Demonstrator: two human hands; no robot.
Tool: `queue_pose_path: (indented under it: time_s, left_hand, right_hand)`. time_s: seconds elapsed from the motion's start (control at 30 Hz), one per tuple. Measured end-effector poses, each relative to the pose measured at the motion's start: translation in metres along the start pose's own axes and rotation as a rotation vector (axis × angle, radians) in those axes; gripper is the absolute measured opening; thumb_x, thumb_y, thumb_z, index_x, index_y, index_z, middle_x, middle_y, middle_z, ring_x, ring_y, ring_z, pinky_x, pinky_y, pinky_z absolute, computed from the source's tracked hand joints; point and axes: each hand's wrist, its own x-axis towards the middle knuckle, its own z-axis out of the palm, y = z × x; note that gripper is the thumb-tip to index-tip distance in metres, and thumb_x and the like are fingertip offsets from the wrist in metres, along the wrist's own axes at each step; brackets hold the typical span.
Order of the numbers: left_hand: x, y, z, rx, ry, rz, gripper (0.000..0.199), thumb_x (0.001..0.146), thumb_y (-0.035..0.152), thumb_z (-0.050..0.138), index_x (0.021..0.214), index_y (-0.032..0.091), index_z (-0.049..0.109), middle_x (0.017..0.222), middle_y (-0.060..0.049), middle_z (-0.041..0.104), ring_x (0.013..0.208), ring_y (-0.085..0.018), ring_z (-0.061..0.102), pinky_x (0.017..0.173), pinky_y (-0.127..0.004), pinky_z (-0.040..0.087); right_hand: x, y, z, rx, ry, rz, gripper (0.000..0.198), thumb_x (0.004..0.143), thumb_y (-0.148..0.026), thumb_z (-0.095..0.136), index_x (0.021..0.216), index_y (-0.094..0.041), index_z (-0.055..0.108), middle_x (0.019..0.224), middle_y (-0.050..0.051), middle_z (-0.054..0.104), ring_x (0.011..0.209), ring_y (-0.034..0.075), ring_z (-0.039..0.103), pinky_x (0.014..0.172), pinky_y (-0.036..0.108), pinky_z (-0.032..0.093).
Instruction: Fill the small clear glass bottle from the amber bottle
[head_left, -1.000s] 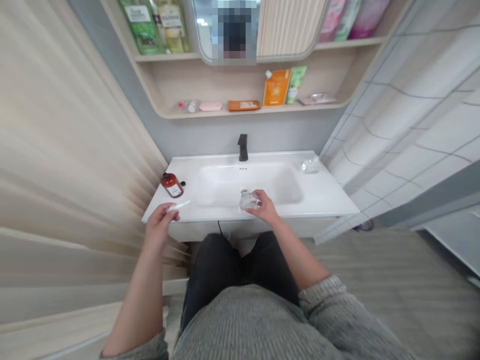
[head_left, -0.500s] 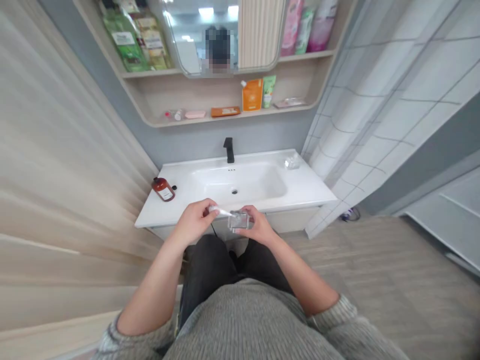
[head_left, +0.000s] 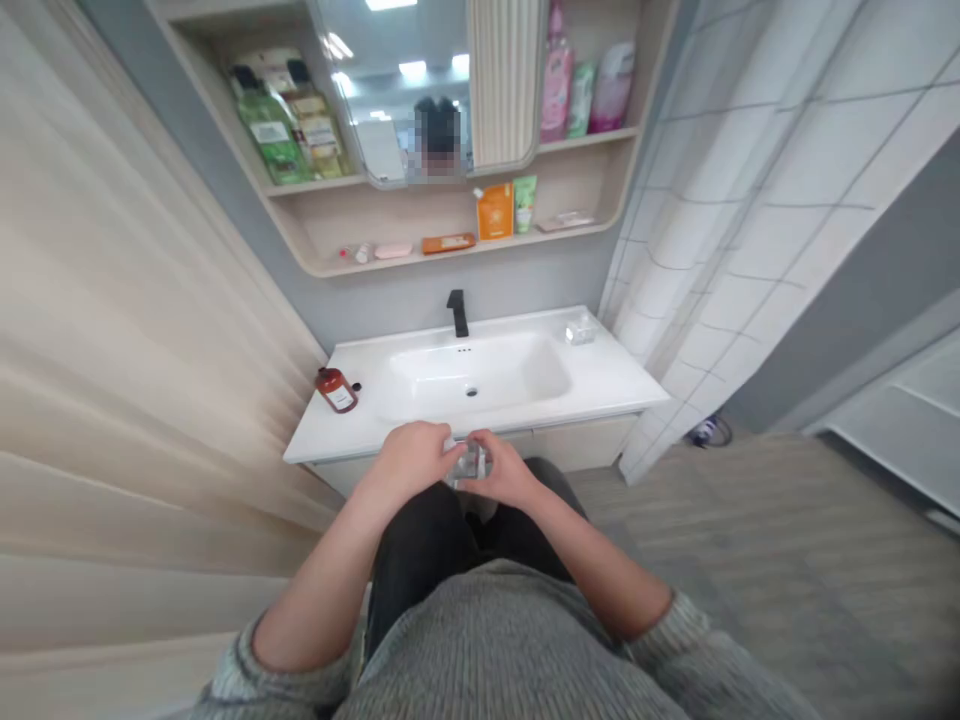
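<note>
1. Clock's centred on the clear container (head_left: 471, 462), which is over the lap, just off the counter's front edge. The right hand (head_left: 501, 470) has it gripped from 3 o'clock.
2. Left hand (head_left: 421, 455) is right up against it at 9 o'clock, fingers bunched, so the hands are basically together. Can't tell what those fingers are closed on; they hide it.
3. At 12 there's a glossy white counter (head_left: 626, 385) with a sunken basin (head_left: 525, 370), then a black faucet (head_left: 459, 315) behind that.
4. Brown bottle (head_left: 336, 390) on the counter at 10, small dark round piece (head_left: 357, 387) just beside it. Another clear container (head_left: 580, 328) sits between 1 and 2.
5. Room: beige pleated curtain (head_left: 150, 300) at 9 to 10, grey wall, white grid-lined curtain (head_left: 675, 240) at 2, grey wood-look floor (head_left: 690, 520) past 3.
6. Pale wall shelf (head_left: 330, 215) and mirror (head_left: 397, 110) up around 12, ceiling lights reflected in it.
7. Labels: brown bottle has a white one, too tiny to read. Green bottle (head_left: 271, 135) and yellow bottle (head_left: 319, 135) at 11 have pale labels, blurry too. Orange pouch (head_left: 495, 212) at 12 has a faint lighter print. Pink bottle (head_left: 556, 90) between 12 and 1, writing illegible.
</note>
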Motion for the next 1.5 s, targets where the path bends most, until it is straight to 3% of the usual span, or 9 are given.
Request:
queue_pose_path:
  time_s: [0.17,0.27,0.37,0.63,0.83,1.0,1.13,1.3,1.5]
  left_hand:
    - [-0.002,0.001,-0.001,0.018,-0.044,0.008,0.041,0.110,0.053,0.061,0.097,0.021,0.082,0.100,-0.015,0.083,0.101,-0.035,0.079,0.087,-0.041,0.055]
    - [-0.004,-0.006,-0.002,-0.065,-0.045,0.220,0.021,0.103,0.027,0.067,0.119,0.023,0.080,0.120,-0.012,0.083,0.117,-0.032,0.077,0.101,-0.041,0.056]
    - [-0.005,-0.012,-0.005,-0.133,0.032,0.372,0.043,0.096,0.020,0.073,0.139,0.025,0.073,0.140,-0.011,0.078,0.132,-0.032,0.072,0.113,-0.044,0.055]
    - [-0.002,-0.007,-0.001,-0.197,-0.011,0.513,0.036,0.093,0.010,0.066,0.124,0.026,0.075,0.137,-0.009,0.076,0.129,-0.028,0.073,0.111,-0.042,0.057]
    - [-0.006,-0.004,0.006,-0.137,0.079,0.162,0.025,0.106,0.034,0.066,0.126,0.020,0.071,0.125,-0.016,0.078,0.114,-0.034,0.077,0.100,-0.048,0.061]
    - [-0.007,-0.003,0.005,-0.201,0.003,0.418,0.040,0.096,0.014,0.068,0.134,0.025,0.072,0.135,-0.010,0.078,0.130,-0.030,0.073,0.111,-0.041,0.058]
    - [-0.003,-0.003,0.005,-0.078,0.032,0.219,0.024,0.105,0.037,0.069,0.121,0.020,0.077,0.116,-0.015,0.081,0.113,-0.035,0.078,0.100,-0.046,0.061]
    - [0.000,-0.007,0.004,-0.109,0.009,0.458,0.033,0.097,0.010,0.064,0.124,0.023,0.078,0.124,-0.010,0.081,0.124,-0.030,0.075,0.110,-0.043,0.057]
    - [0.007,-0.010,0.007,-0.107,-0.048,0.319,0.021,0.107,0.033,0.067,0.119,0.021,0.080,0.113,-0.013,0.083,0.111,-0.033,0.078,0.099,-0.045,0.060]
  right_hand:
    - [-0.003,-0.006,-0.004,-0.007,0.006,-0.015,0.076,0.072,-0.042,0.105,0.135,-0.029,0.064,0.125,0.006,0.079,0.109,0.030,0.077,0.094,0.042,0.060]
    - [-0.003,-0.007,-0.005,-0.010,0.006,-0.010,0.075,0.072,-0.043,0.105,0.134,-0.028,0.064,0.123,0.006,0.080,0.106,0.030,0.076,0.093,0.042,0.060]
    - [-0.004,-0.008,-0.007,0.008,0.006,-0.005,0.076,0.073,-0.046,0.104,0.134,-0.027,0.065,0.124,0.007,0.080,0.106,0.029,0.076,0.091,0.040,0.060]
    - [-0.003,-0.012,-0.008,-0.009,0.004,-0.034,0.076,0.074,-0.050,0.105,0.135,-0.026,0.067,0.122,0.008,0.081,0.103,0.029,0.077,0.094,0.042,0.059]
    - [-0.003,-0.010,-0.008,-0.002,0.018,-0.024,0.076,0.073,-0.049,0.105,0.135,-0.026,0.067,0.123,0.008,0.080,0.105,0.030,0.077,0.092,0.041,0.060]
    - [-0.003,-0.010,-0.008,0.012,0.006,-0.021,0.074,0.075,-0.046,0.104,0.135,-0.026,0.067,0.124,0.008,0.081,0.107,0.030,0.078,0.091,0.041,0.061]
    - [-0.005,-0.008,-0.009,-0.014,0.025,-0.004,0.077,0.073,-0.049,0.105,0.135,-0.026,0.067,0.124,0.008,0.081,0.106,0.030,0.078,0.093,0.042,0.061]
    - [-0.006,-0.007,-0.011,0.011,0.001,0.000,0.075,0.074,-0.048,0.105,0.135,-0.026,0.067,0.127,0.009,0.081,0.109,0.030,0.078,0.095,0.042,0.061]
    - [-0.005,-0.007,-0.017,0.022,0.005,0.005,0.077,0.073,-0.051,0.105,0.137,-0.027,0.069,0.129,0.009,0.081,0.113,0.032,0.078,0.099,0.045,0.062]
